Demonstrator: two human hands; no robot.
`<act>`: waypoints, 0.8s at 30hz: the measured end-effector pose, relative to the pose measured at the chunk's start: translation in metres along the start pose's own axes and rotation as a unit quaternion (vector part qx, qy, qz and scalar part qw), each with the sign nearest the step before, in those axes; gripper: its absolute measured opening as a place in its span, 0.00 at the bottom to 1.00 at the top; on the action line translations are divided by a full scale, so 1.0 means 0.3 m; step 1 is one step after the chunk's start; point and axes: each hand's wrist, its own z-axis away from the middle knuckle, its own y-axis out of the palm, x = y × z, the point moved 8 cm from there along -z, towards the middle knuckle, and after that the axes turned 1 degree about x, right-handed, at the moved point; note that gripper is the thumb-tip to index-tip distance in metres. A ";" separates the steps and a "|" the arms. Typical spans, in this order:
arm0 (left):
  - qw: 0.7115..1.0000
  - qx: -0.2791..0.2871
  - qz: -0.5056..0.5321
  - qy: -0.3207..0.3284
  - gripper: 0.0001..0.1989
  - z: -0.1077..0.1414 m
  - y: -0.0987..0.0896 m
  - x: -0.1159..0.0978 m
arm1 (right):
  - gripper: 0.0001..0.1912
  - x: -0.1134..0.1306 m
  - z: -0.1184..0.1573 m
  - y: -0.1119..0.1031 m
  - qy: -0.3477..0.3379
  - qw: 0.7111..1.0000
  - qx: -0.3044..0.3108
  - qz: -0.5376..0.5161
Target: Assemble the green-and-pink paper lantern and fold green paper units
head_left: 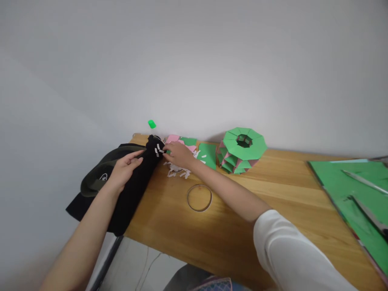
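Observation:
My left hand rests on a black cloth at the table's left end, its thumb and fingers near each other but apart, with nothing visible between them. My right hand reaches to the cloth's upper end, thumb and fingertips pinched at a small white paper strip. More white strips lie on the black cloth beside it. A pile of white paper scraps lies on the table below my right hand, partly hidden by it. Pink paper and a green sheet lie behind.
A green and pink folded paper structure stands near the wall. A thin ring lies mid-table. A dark cap sits on the cloth. Rightward, a green board holds scissors and a slim pointed tool.

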 end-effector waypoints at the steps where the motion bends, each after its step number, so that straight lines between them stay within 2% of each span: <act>1: 1.000 0.012 0.019 -0.008 0.35 0.004 0.010 0.001 | 0.14 0.005 -0.019 0.000 0.003 1.000 -0.003 -0.009; 4: 0.996 0.052 0.069 -0.037 0.37 0.021 0.044 0.008 | 0.18 0.016 -0.063 0.014 0.020 0.999 -0.013 -0.040; 9: 0.986 0.081 0.121 -0.080 0.35 0.045 0.074 0.028 | 0.12 -0.009 -0.085 0.041 0.051 0.995 -0.004 -0.092; 13: 0.981 0.066 0.149 -0.104 0.29 0.036 0.070 0.042 | 0.11 -0.070 -0.068 0.035 0.081 0.992 0.021 -0.093; 18: 0.980 0.027 0.162 -0.111 0.21 0.025 0.048 0.044 | 0.14 -0.123 -0.013 0.009 0.114 0.990 0.075 -0.026; 20: 0.980 0.022 0.163 -0.113 0.19 0.026 0.045 0.042 | 0.14 -0.104 -0.002 -0.005 0.112 0.990 0.085 -0.002; 24: 0.980 0.024 0.165 -0.111 0.20 0.027 0.047 0.044 | 0.11 -0.011 -0.019 -0.019 0.089 0.993 0.077 0.023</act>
